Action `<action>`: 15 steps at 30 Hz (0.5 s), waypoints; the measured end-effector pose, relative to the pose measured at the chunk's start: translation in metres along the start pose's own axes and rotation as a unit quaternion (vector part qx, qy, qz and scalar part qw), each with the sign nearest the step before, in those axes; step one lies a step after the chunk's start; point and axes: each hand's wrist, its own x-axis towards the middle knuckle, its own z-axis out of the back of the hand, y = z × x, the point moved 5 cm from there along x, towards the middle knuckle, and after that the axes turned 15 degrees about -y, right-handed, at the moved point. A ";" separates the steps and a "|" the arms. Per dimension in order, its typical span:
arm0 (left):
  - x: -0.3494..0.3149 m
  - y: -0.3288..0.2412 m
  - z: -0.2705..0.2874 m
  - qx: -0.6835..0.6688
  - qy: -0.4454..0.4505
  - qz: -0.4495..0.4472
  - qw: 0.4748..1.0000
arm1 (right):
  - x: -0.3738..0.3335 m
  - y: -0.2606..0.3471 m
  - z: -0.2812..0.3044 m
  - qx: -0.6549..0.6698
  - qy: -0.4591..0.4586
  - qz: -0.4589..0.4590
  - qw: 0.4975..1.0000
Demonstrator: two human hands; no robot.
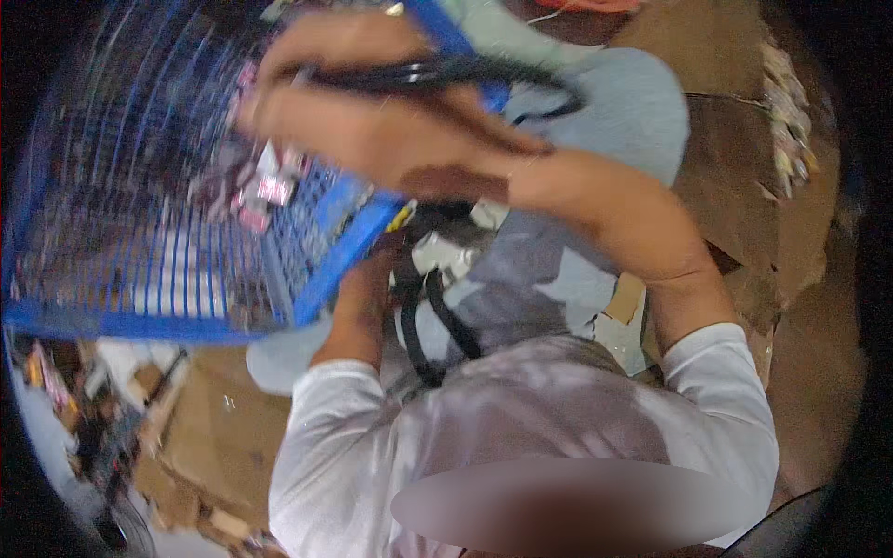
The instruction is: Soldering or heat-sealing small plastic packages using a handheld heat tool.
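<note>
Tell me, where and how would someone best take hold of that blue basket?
Probably by the rim of the blue basket, coming from the near side, lower in the picture, and spreading the grip along its near and right-hand edges. There the rim is a solid band, whereas the basket's side shows thin bars with gaps between them.

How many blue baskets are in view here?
1: the blue basket on the left side, partly covered in view by the blurred right hand. Others may be hidden behind it.
</note>
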 end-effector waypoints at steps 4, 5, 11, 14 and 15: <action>0.018 -0.008 -0.036 0.013 -0.028 0.081 0.996 | 0.003 0.002 0.011 0.011 -0.085 -0.072 0.994; 0.014 -0.005 -0.044 0.015 -0.031 0.097 0.995 | 0.000 -0.009 0.003 0.096 -0.052 -0.228 0.968; -0.003 0.005 -0.059 0.012 -0.046 0.141 0.989 | 0.003 -0.003 0.008 0.093 0.008 -0.265 0.960; -0.008 0.007 -0.060 0.004 -0.051 0.155 0.987 | 0.008 0.005 0.013 0.115 -0.016 -0.242 0.963; -0.010 0.007 -0.061 0.001 -0.052 0.156 0.986 | 0.007 0.006 0.013 0.124 -0.009 -0.251 0.960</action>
